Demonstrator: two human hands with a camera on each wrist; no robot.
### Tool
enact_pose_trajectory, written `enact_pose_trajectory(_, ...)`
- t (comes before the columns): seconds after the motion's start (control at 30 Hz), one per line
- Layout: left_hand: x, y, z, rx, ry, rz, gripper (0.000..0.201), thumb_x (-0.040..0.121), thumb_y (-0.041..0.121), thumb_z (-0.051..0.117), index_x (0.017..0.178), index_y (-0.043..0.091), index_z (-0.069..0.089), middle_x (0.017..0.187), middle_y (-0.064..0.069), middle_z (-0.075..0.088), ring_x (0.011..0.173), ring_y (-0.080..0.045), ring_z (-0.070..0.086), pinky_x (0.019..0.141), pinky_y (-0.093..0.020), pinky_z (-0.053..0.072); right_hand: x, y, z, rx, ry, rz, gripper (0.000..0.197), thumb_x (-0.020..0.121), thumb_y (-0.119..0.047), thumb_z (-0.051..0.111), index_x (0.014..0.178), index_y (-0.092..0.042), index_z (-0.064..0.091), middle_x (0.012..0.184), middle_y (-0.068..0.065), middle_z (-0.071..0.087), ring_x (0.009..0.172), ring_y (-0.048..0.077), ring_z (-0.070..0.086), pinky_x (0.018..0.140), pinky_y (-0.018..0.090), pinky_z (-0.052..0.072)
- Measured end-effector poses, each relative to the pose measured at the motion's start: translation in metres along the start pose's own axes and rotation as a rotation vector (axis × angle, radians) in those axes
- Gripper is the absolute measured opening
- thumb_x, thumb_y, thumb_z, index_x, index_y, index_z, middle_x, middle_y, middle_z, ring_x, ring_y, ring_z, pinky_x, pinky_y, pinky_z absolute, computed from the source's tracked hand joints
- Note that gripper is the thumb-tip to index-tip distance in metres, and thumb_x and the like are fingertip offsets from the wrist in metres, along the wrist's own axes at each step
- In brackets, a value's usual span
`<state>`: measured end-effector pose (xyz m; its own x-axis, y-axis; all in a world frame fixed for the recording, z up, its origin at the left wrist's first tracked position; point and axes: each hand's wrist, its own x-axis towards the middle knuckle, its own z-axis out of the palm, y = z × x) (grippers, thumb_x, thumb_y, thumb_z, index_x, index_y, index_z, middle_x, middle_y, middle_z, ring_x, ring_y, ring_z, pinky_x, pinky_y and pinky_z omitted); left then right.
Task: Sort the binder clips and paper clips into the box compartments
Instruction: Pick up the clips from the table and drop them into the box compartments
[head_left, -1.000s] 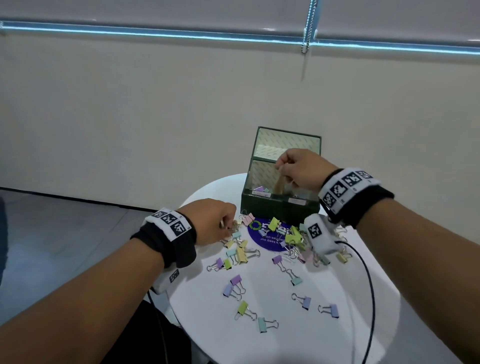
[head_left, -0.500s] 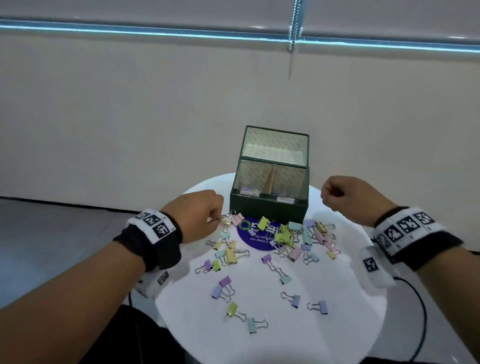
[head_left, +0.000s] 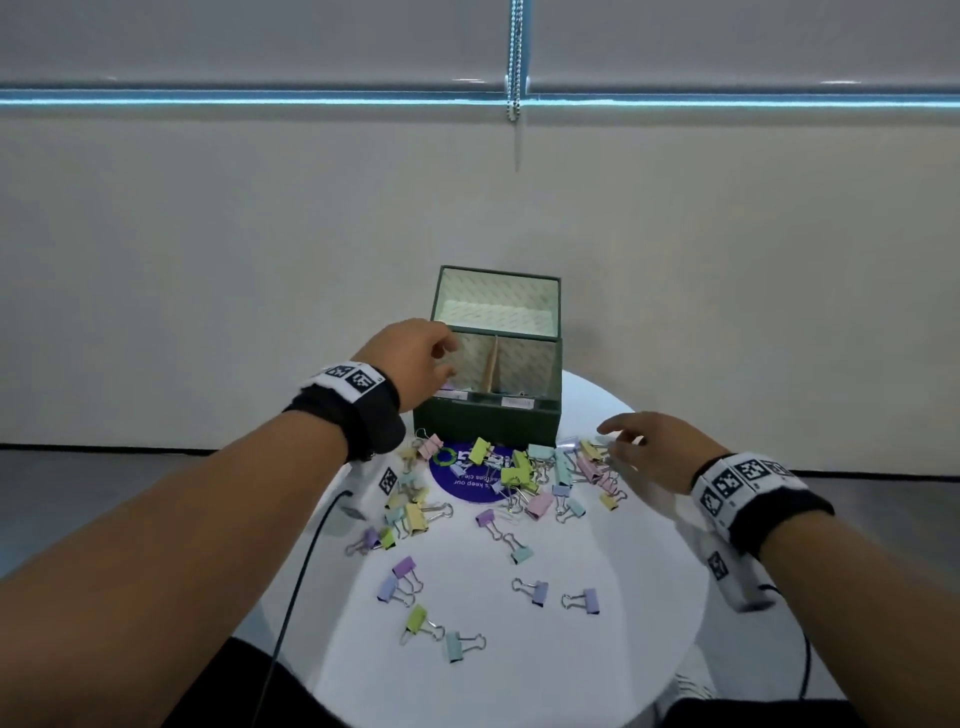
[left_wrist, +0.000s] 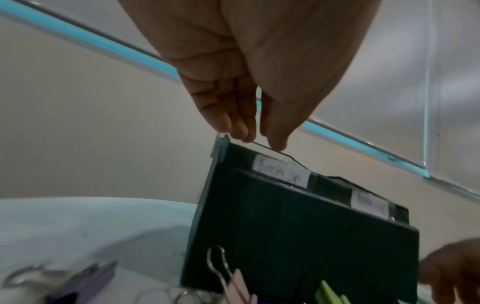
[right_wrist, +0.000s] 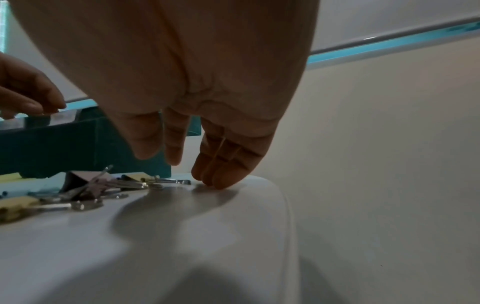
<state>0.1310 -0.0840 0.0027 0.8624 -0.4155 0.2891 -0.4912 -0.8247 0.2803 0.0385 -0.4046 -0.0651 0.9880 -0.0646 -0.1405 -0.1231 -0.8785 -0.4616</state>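
Nearest on the round white desk (head_left: 597, 670): scattered pastel binder clips, a mint one (head_left: 460, 646) and a green one (head_left: 417, 619) close to the front edge, two lilac ones (head_left: 588, 601) a little further in, all lying flat and apart from each other. Beyond these, a thick pile of binder clips (head_left: 524, 470) in green, pink, mint, yellow and lilac, heaped over a purple round sticker (head_left: 467, 486) and reaching up to the front wall of the box. Paper clips not told apart in the heap.

Right hand (head_left: 657, 451) low over the right end of that pile, palm down, fingers (right_wrist: 221, 174) stretched and relaxed, tips at or just off the bare desk beside the nearest clips; grip apart, nothing held. Actual contact with the desk hard to judge.

Further back, dark green box (head_left: 488, 423), lid standing upright behind it, inside split by an upright divider into a left and a right compartment, a white label (left_wrist: 281, 173) on the front rim of each; writing too blurred to read. Left hand (head_left: 415, 364) raised at the box's left front corner, over the left compartment, fingers (left_wrist: 228, 115) pointing down with thumb close beside them, tips just above the rim. Grip loosely apart, nothing visible between the fingertips.
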Motion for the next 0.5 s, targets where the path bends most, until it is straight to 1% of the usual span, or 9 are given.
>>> enact_pose_trajectory(0.07,-0.004,-0.015,-0.004,-0.002,0.074,-0.051,0.016,0.091,0.029,0.062,0.107,0.026,0.064,0.097,0.008,0.062,0.087,-0.014,0.059,0.082,-0.03,0.049,0.003,0.0,0.001,0.025,-0.005,0.011,0.026,0.096,-0.043,0.055,0.12,-0.044,0.064,0.112,-0.013,0.066,0.099,0.014,0.061,0.097,0.032,0.045)
enact_pose_trajectory(0.13,-0.01,-0.037,-0.007,0.006,0.066,-0.155,0.014,0.092,0.023,0.058,0.103,0.027,0.065,0.1,0.005,0.066,0.088,-0.017,0.059,0.082,-0.028,0.045,0.006,-0.003,0.001,0.023,-0.022,0.014,0.028,0.096,-0.048,0.055,0.123,-0.044,0.064,0.119,-0.009,0.066,0.106,0.017,0.06,0.101,0.034,0.044)
enact_pose_trajectory(0.2,-0.02,-0.053,-0.007,0.065,-0.091,-0.231,0.021,0.093,0.02,0.055,0.109,0.027,0.068,0.11,0.001,0.069,0.094,-0.019,0.06,0.088,-0.027,0.045,0.007,-0.01,0.002,0.005,-0.044,0.0,0.032,0.094,-0.051,0.057,0.125,-0.043,0.064,0.121,-0.007,0.066,0.108,0.017,0.06,0.102,0.036,0.044)
enact_pose_trajectory(0.3,-0.04,-0.061,0.0,0.134,-0.366,-0.22,0.027,0.094,0.035,0.059,0.12,0.032,0.065,0.116,0.011,0.065,0.099,-0.014,0.061,0.095,-0.027,0.045,0.01,-0.021,0.004,-0.05,-0.063,-0.021,0.033,0.092,-0.048,0.061,0.124,-0.042,0.066,0.121,-0.007,0.067,0.105,0.017,0.062,0.096,0.033,0.046)
enact_pose_trajectory(0.37,-0.049,-0.061,0.008,0.169,-0.426,-0.17,0.016,0.091,0.037,0.062,0.105,0.034,0.069,0.109,0.012,0.066,0.097,-0.017,0.062,0.091,-0.029,0.048,0.011,-0.025,0.005,-0.085,-0.071,-0.035,0.026,0.091,-0.043,0.064,0.117,-0.042,0.069,0.119,-0.008,0.067,0.104,0.018,0.063,0.095,0.033,0.048)
enact_pose_trajectory(0.4,-0.052,-0.061,0.01,0.182,-0.429,-0.136,0.007,0.089,0.031,0.063,0.091,0.031,0.07,0.101,0.009,0.068,0.094,-0.02,0.062,0.084,-0.029,0.049,0.012,-0.025,0.005,-0.089,-0.072,-0.044,0.02,0.09,-0.041,0.065,0.109,-0.042,0.069,0.116,-0.009,0.067,0.101,0.017,0.063,0.093,0.033,0.049)
enact_pose_trajectory(0.43,-0.053,-0.062,0.012,0.185,-0.417,-0.118,0.009,0.087,0.026,0.063,0.08,0.029,0.068,0.092,0.008,0.067,0.089,-0.02,0.061,0.077,-0.027,0.047,0.012,-0.026,0.005,-0.086,-0.067,-0.051,0.012,0.088,-0.038,0.067,0.1,-0.041,0.068,0.111,-0.01,0.067,0.097,0.015,0.062,0.09,0.031,0.049)
enact_pose_trajectory(0.47,-0.053,-0.062,0.013,0.177,-0.406,-0.125,0.015,0.086,0.022,0.063,0.076,0.032,0.068,0.087,0.009,0.065,0.085,-0.018,0.06,0.073,-0.024,0.044,0.012,-0.026,0.005,-0.08,-0.053,-0.058,0.007,0.087,-0.035,0.069,0.091,-0.039,0.065,0.106,-0.011,0.066,0.09,0.013,0.061,0.083,0.029,0.048)
enact_pose_trajectory(0.5,-0.054,-0.061,0.013,0.173,-0.401,-0.15,0.016,0.087,0.02,0.063,0.081,0.033,0.071,0.087,0.011,0.065,0.085,-0.014,0.059,0.073,-0.022,0.041,0.013,-0.025,0.005,-0.076,-0.029,-0.061,0.009,0.086,-0.031,0.07,0.085,-0.035,0.062,0.102,-0.01,0.066,0.084,0.011,0.06,0.077,0.027,0.046)
